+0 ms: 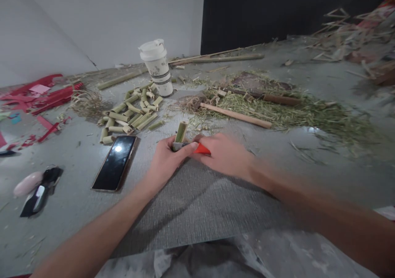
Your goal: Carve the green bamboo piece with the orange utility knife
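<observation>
The left hand is holding a short bamboo piece nearly upright over the grey mat, its grip wrapping the lower end. The right hand is gripping an orange handle; a metal blade is showing across the bamboo's lower part. Cut stalks are lying beyond, beside a paper cup.

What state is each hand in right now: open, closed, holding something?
Left hand: closed, its grip holding a green stalk piece.
Right hand: closed, its grip on an orange handle.
</observation>
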Demonstrator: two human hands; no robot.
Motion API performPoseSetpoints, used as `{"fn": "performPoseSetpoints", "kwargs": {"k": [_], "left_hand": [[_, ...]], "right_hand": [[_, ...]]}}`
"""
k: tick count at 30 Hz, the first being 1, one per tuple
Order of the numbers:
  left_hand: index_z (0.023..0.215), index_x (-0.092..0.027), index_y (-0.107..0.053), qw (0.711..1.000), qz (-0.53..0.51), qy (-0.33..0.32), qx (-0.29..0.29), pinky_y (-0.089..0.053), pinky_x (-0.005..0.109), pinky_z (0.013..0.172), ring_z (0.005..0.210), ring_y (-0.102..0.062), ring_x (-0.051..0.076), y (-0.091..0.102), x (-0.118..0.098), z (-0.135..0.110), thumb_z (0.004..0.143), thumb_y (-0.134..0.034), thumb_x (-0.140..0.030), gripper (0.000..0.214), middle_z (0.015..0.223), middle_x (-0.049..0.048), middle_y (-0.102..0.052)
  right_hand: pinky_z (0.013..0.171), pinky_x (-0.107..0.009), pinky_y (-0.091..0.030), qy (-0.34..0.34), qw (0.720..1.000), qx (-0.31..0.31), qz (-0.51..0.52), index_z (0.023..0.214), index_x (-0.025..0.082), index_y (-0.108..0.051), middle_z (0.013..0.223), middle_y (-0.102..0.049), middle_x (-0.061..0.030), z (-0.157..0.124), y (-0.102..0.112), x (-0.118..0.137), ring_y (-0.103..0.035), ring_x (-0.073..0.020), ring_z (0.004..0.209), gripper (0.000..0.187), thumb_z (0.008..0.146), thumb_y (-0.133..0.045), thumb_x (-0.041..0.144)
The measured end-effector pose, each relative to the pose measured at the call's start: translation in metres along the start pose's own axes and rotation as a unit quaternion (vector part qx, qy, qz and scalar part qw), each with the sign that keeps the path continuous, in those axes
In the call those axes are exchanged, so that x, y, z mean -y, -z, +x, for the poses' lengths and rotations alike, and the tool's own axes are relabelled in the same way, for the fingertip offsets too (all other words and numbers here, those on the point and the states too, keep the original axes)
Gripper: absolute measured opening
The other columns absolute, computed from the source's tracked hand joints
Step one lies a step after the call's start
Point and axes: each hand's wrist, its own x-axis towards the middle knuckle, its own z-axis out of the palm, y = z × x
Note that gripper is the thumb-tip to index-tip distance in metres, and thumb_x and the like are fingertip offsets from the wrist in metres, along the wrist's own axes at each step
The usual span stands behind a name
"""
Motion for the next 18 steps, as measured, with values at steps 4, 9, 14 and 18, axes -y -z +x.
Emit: {"fn": "performPoseSetpoints", "kwargs": {"k": [4, 9, 14, 18], "left_hand": [[0.076, -0.021, -0.058, 1.000, 0.027, -0.012, -0.010, -0.025, 0.028, 0.053, 0.055, -0.038, 0.011, 0.0005, -0.0010, 0.0007, 0.088, -0.081, -0.054, 0.042, 0.058, -0.0056, -0.047], [0.091, -0.021, -0.065, 0.999, 0.038, -0.025, 0.018, -0.029, 0.028, 0.056, 0.059, -0.043, 0.012, 0.0043, -0.0015, 0.0055, 0.089, -0.081, -0.051, 0.034, 0.064, -0.0053, -0.051], [0.102, -0.020, -0.067, 0.997, 0.025, -0.029, 0.063, -0.028, 0.028, 0.056, 0.060, -0.042, 0.012, 0.0068, -0.0028, 0.0090, 0.089, -0.081, -0.050, 0.036, 0.067, -0.0058, -0.052], [0.082, -0.021, -0.060, 0.998, 0.044, -0.030, 0.023, -0.026, 0.028, 0.055, 0.058, -0.038, 0.012, 0.0049, -0.0005, 0.0067, 0.087, -0.080, -0.055, 0.040, 0.062, -0.0055, -0.048]], "right_hand": [[0.061, -0.032, -0.029, -0.011, 1.000, 0.015, 0.021, 0.107, 0.020, -0.074, 0.090, -0.078, -0.0082, 0.0010, -0.0004, 0.0010, -0.061, -0.0195, 0.069, 0.049, 0.110, -0.049, 0.061], [0.062, -0.031, -0.030, -0.024, 0.999, 0.015, 0.030, 0.108, 0.021, -0.074, 0.090, -0.077, -0.0072, 0.0018, 0.0016, 0.0006, -0.062, -0.0196, 0.071, 0.036, 0.108, -0.056, 0.053], [0.062, -0.031, -0.031, -0.044, 0.999, 0.017, 0.028, 0.107, 0.022, -0.074, 0.085, -0.075, -0.0061, 0.0032, 0.0036, -0.0016, -0.062, -0.0198, 0.073, 0.033, 0.107, -0.056, 0.051], [0.065, -0.032, -0.033, -0.031, 0.999, 0.004, 0.025, 0.114, 0.021, -0.074, 0.096, -0.080, -0.0093, 0.0027, 0.0053, -0.0028, -0.069, -0.0233, 0.082, 0.033, 0.108, -0.056, 0.049]]}}
